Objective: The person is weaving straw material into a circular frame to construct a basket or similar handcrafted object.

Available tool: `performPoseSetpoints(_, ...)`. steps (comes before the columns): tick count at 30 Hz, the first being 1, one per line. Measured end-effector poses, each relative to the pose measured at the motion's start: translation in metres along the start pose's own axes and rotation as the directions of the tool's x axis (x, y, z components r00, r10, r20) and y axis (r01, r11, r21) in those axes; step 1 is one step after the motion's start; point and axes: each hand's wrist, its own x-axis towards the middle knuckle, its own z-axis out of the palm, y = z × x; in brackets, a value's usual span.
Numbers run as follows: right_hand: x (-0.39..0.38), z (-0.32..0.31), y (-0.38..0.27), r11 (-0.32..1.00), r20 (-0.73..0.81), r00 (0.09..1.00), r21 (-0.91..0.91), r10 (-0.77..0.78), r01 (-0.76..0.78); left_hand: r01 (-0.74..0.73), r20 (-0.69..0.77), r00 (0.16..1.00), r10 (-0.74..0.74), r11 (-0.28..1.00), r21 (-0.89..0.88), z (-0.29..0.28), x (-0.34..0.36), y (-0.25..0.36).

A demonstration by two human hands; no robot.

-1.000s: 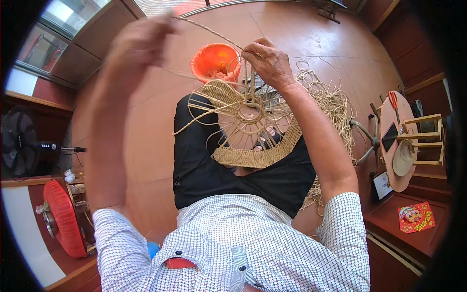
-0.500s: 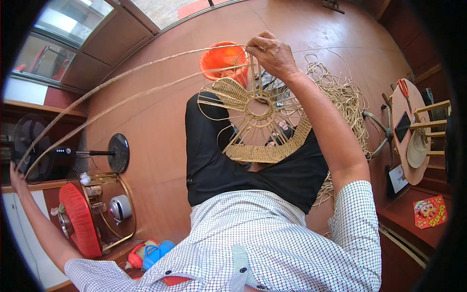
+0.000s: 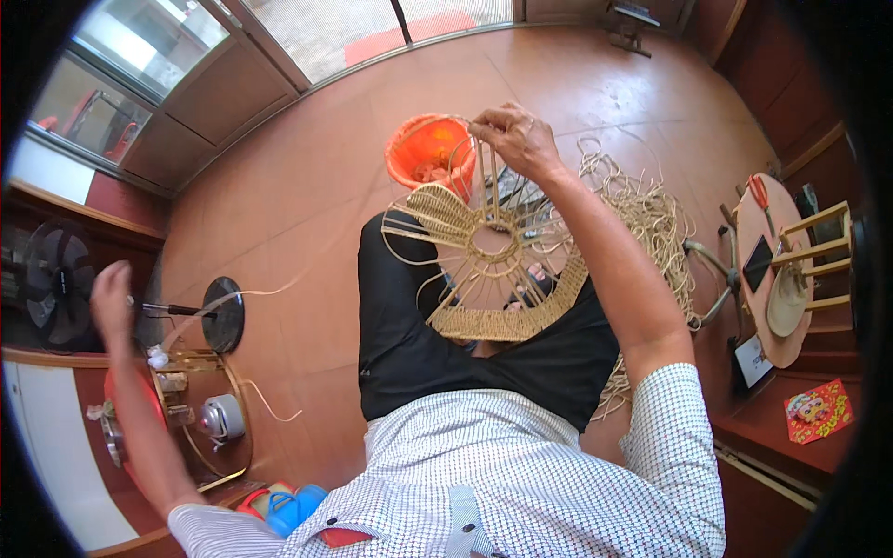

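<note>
A partly woven round frame point(image 3: 510, 325) of straw-coloured cord on thin spokes rests between my knees, with a small ring at its centre. Weaving covers its near rim and one petal-like section at the upper left; open spokes show elsewhere. My right hand point(image 3: 516, 139) is closed in a pinch on the spokes at the frame's far edge. Whether loose cord is also between those fingers is hidden. Far out to the left, my left hand point(image 3: 113, 302) is raised and smeared by motion. A loose cord point(image 3: 265, 289) hangs in the air to its right, blurred.
An orange bucket point(image 3: 402, 163) stands beyond my left knee. Tangled cord point(image 3: 651, 232) is heaped on the floor to the right. A black fan point(image 3: 61, 284) and a glass-topped trolley with a kettle point(image 3: 223, 417) are at left. A round stool with scissors point(image 3: 758, 191) stands at right.
My left hand has moved right and a little toward the far side; the cord stretched between my hands has gone slack and swung down. My right hand and the frame's top sit slightly lower.
</note>
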Motion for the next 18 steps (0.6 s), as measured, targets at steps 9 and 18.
performPoseSetpoints(9, 0.003, 0.011, -0.014, 0.967, 0.01, 0.997, 0.246, 0.074, -0.074, -0.318, 0.098, 0.859, 0.503, 0.673, -0.668, 0.259, -0.074, 0.421)
performPoseSetpoints(18, 0.001, 0.003, -0.027, 0.97, 0.031, 0.992, 0.208, 0.122, -0.126, -0.013, 0.377, 0.661, 0.649, 0.512, -0.859, 0.352, -0.037, 0.45)
